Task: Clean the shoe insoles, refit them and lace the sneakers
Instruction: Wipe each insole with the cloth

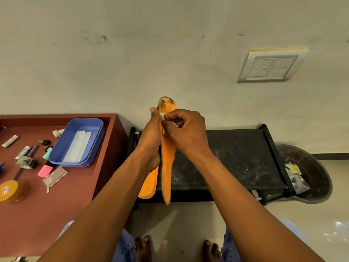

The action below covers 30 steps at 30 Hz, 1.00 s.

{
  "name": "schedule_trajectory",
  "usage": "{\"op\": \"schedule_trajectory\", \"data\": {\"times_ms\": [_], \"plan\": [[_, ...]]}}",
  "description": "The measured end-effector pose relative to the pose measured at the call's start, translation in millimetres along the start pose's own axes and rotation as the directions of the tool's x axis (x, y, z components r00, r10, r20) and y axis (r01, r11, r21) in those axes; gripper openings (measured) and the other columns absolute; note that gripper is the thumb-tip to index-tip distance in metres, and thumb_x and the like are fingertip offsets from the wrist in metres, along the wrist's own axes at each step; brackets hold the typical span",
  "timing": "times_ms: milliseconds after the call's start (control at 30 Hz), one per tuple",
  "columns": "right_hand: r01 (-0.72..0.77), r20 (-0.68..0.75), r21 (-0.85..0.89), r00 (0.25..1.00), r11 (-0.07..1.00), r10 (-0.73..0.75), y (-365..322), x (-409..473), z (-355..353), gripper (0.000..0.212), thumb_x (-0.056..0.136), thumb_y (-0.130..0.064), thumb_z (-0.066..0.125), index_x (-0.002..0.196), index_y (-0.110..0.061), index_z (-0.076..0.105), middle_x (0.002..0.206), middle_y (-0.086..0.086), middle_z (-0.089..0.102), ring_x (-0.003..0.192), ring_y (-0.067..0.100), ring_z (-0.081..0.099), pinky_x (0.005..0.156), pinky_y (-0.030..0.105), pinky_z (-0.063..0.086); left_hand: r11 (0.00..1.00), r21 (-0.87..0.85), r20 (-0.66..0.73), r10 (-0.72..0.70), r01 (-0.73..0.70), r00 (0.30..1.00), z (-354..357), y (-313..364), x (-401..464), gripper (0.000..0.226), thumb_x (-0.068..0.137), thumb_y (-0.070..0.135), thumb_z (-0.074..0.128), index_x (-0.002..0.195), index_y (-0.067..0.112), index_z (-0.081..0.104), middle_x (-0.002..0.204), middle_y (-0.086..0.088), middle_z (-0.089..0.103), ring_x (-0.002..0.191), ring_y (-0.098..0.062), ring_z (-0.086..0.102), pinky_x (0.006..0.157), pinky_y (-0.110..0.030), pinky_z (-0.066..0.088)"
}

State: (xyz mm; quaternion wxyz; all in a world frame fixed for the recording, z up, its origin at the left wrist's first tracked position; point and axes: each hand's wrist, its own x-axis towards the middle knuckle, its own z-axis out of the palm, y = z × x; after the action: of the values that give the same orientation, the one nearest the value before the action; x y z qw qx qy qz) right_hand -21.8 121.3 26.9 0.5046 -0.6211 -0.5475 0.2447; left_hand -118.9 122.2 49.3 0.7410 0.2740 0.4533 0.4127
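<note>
The left hand (151, 137) grips two long, orange insoles (167, 167) upright above a dusty black rack (236, 157). The right hand (186, 129) pinches a small white wad (162, 116) against the worn toe end. A blue plastic tray (77, 142) sits on the reddish desk (56, 205).

Reddish-brown tabletop (62, 205) sitting at left. Blue plastic tray (77, 142) lying on it, holding a folded white paper (78, 145). Small clutter spreading beside the tray: pink eraser (45, 170), mint-green eraser (47, 153), purple marker (32, 150), keys (45, 142), clear plastic case (55, 176), yellow-lidded jar (9, 190) near the front edge. Black rack (241, 157) standing against the wall, its top shelf showing pale dust. Dark round bin (309, 174) sitting just right of the rack, scraps lying inside. White switch plate (272, 66) hanging on the wall (151, 53).
</note>
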Motion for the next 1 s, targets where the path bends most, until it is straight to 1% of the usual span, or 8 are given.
{"op": "schedule_trajectory", "data": {"times_ms": [200, 367, 467, 600, 700, 800, 900, 1000], "plan": [[-0.02, -0.216, -0.036, 0.976, 0.999, 0.012, 5, 3, -4, 0.007, 0.086, -0.019, 0.076, 0.091, -0.02, 0.081, 0.087, -0.009, 0.076, 0.082, 0.004, 0.069, 0.079, 0.025, 0.058, 0.995, 0.098, 0.067, -0.027, 0.02, 0.997, 2, -2, -4, 0.063, 0.106, 0.059, 0.024, 0.125, 0.016, 0.067, 0.105, -0.01, 0.079, 0.092, -0.018, 0.078, 0.07, -0.028, 0.064], [-0.101, -0.377, 0.038, 0.92, 0.994, 0.108, 10, 15, -25, 0.009, 0.088, -0.017, 0.076, 0.095, -0.018, 0.08, 0.092, -0.008, 0.076, 0.086, 0.003, 0.07, 0.083, 0.025, 0.059, 0.961, 0.271, 0.167, -0.094, 0.046, 0.981, 1, -1, -4, 0.064, 0.101, 0.065, 0.029, 0.139, 0.021, 0.056, 0.112, -0.017, 0.076, 0.088, -0.028, 0.077, 0.075, -0.039, 0.063], [-0.106, -0.35, 0.039, 0.93, 0.994, 0.113, 11, 15, -28, 0.012, 0.089, -0.018, 0.075, 0.099, -0.019, 0.081, 0.096, -0.008, 0.077, 0.089, 0.003, 0.07, 0.085, 0.025, 0.059, 0.953, 0.3, 0.183, -0.093, 0.034, 0.979, -1, 1, -4, 0.062, 0.101, 0.065, 0.029, 0.139, 0.023, 0.054, 0.106, -0.014, 0.078, 0.086, -0.027, 0.078, 0.076, -0.038, 0.061], [-0.138, -0.238, 0.01, 0.962, 0.99, 0.136, 7, 10, -18, 0.01, 0.088, -0.019, 0.076, 0.097, -0.019, 0.081, 0.096, -0.006, 0.077, 0.089, 0.007, 0.071, 0.086, 0.033, 0.06, 0.959, 0.282, 0.116, -0.021, -0.013, 0.993, -3, 2, 0, 0.056, 0.104, 0.063, 0.024, 0.126, 0.03, 0.063, 0.108, -0.011, 0.078, 0.099, -0.029, 0.076, 0.086, -0.045, 0.06], [-0.13, -0.082, -0.01, 0.988, 0.991, 0.129, 2, 3, -8, 0.01, 0.087, -0.019, 0.076, 0.096, -0.02, 0.081, 0.095, -0.004, 0.077, 0.087, 0.009, 0.071, 0.083, 0.035, 0.061, 0.985, 0.17, 0.074, 0.001, -0.013, 0.997, -5, 6, 2, 0.061, 0.106, 0.059, 0.021, 0.129, 0.022, 0.064, 0.108, -0.01, 0.078, 0.091, -0.019, 0.078, 0.069, -0.032, 0.065], [-0.055, 0.024, -0.09, 0.998, 0.994, 0.058, -3, -4, 0, 0.014, 0.088, -0.019, 0.074, 0.099, -0.02, 0.081, 0.099, -0.003, 0.077, 0.09, 0.009, 0.07, 0.085, 0.029, 0.058, 0.995, 0.098, 0.053, -0.009, 0.003, 0.999, -10, 10, 3, 0.069, 0.104, 0.063, 0.021, 0.123, 0.015, 0.066, 0.1, -0.012, 0.079, 0.092, -0.02, 0.077, 0.072, -0.029, 0.064], [0.008, -0.038, -0.145, 0.999, 0.989, -0.013, -2, -4, 2, 0.012, 0.088, -0.022, 0.074, 0.098, -0.021, 0.081, 0.097, -0.003, 0.077, 0.088, 0.009, 0.069, 0.083, 0.026, 0.057, 0.994, 0.106, 0.06, -0.028, 0.021, 0.998, -13, 11, 5, 0.073, 0.102, 0.066, 0.021, 0.128, 0.014, 0.065, 0.11, -0.014, 0.077, 0.103, -0.024, 0.074, 0.077, -0.031, 0.064], [-0.043, -0.189, -0.138, 0.982, 0.99, 0.017, 7, 3, -5, 0.01, 0.088, -0.019, 0.074, 0.094, -0.021, 0.081, 0.094, -0.004, 0.076, 0.084, 0.01, 0.069, 0.079, 0.032, 0.059, 0.986, 0.157, 0.088, -0.063, 0.049, 0.994, -11, 9, 3, 0.068, 0.103, 0.065, 0.023, 0.127, 0.017, 0.065, 0.111, -0.014, 0.077, 0.097, -0.024, 0.077, 0.07, -0.033, 0.064]]}}
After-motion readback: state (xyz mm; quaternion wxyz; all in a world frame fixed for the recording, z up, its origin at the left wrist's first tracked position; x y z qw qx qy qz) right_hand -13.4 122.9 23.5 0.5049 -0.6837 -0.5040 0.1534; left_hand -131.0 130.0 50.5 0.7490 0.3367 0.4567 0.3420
